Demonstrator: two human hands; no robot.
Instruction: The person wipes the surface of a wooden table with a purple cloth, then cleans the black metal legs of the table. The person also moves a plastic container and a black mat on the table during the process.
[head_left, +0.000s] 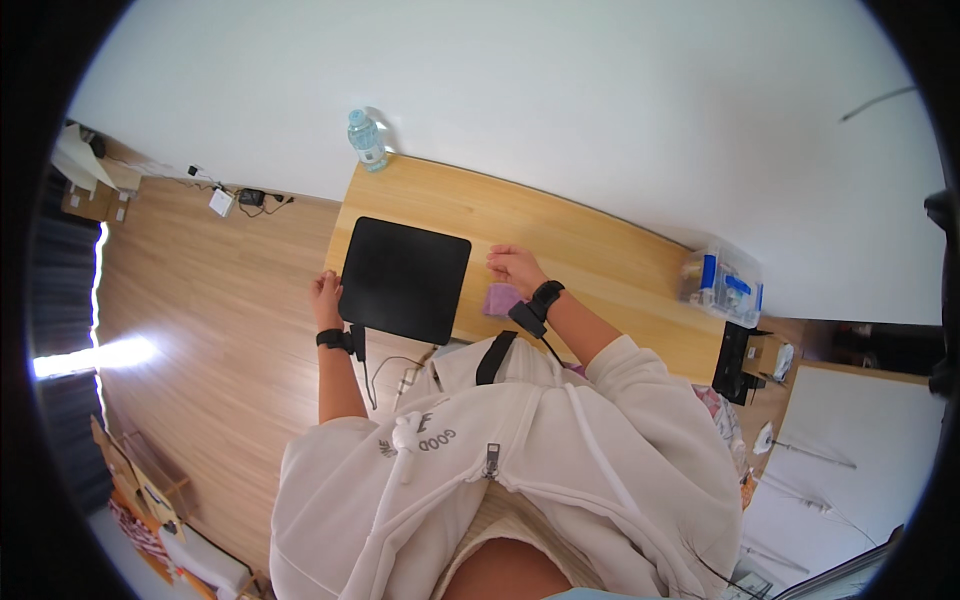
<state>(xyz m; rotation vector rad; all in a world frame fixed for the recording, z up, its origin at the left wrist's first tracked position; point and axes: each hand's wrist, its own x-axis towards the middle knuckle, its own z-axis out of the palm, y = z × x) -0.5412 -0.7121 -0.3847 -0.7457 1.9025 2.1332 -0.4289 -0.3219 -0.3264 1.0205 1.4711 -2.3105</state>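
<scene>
A flat black pad with rounded corners (405, 281) lies at the left end of the wooden table, part of it reaching past the front edge. My left hand (326, 292) is at the pad's left side with its fingers curled; whether it touches or grips the edge is unclear. To the right of the pad, my right hand (516, 268) is over the table, its fingers loosely bent with nothing visible in them. Just below that hand is a folded purple cloth (501, 299), partly covered by the wrist device. Both wrists wear black straps with cabled devices.
A plastic bottle (367, 141) stands at the back left corner of the wooden table (480, 202), against the white wall. At the right end sits a clear storage box with blue latches (721, 285). A power adapter (251, 197) and cables lie on the floor at left.
</scene>
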